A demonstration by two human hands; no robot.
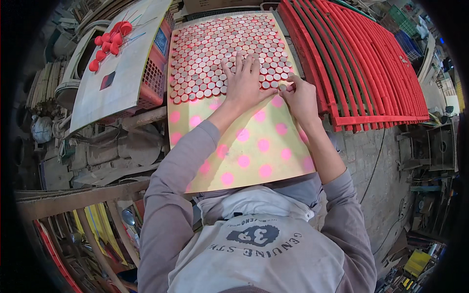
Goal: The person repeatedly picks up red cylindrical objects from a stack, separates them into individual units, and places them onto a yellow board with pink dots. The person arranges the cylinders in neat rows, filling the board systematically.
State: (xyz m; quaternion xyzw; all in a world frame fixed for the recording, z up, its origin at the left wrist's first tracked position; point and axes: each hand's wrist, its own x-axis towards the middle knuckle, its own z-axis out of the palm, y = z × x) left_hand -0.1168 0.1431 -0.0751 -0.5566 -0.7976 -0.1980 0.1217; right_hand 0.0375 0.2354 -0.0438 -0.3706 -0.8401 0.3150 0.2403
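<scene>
— What is the person doing with their hands?

— The left hand (243, 82) lies flat with its fingers spread. It presses down on the little round discs (220, 53). The right hand (299, 95) is just beside it. Its fingertips are pinched together on one small disc (283, 87) at the near edge of the pack. The two hands almost touch.

— Where are all the discs?

— They sit on a big yellow board (244, 146). They fill the far half of it, packed tight in rows. The near half is bare, with pink round spots of paint on it.

— Which way does the board point?

— Its long side runs away from the person, from their lap toward the far end. It leans a little to the left at the top.

— Any boxes or labels around?

— To the left there is a red plastic crate (152, 80) with holes in its side. A pale flat sheet (117, 63) lies slanted on top of it. That sheet has a small dark square patch, and a bunch of red round things on sticks (108, 43). A blue label shows on the crate's far part, too small to make out.

— And on the right?

— Long red slats (361, 58), side by side, slanting away. Far off there are green and blue crates (405, 29).
</scene>
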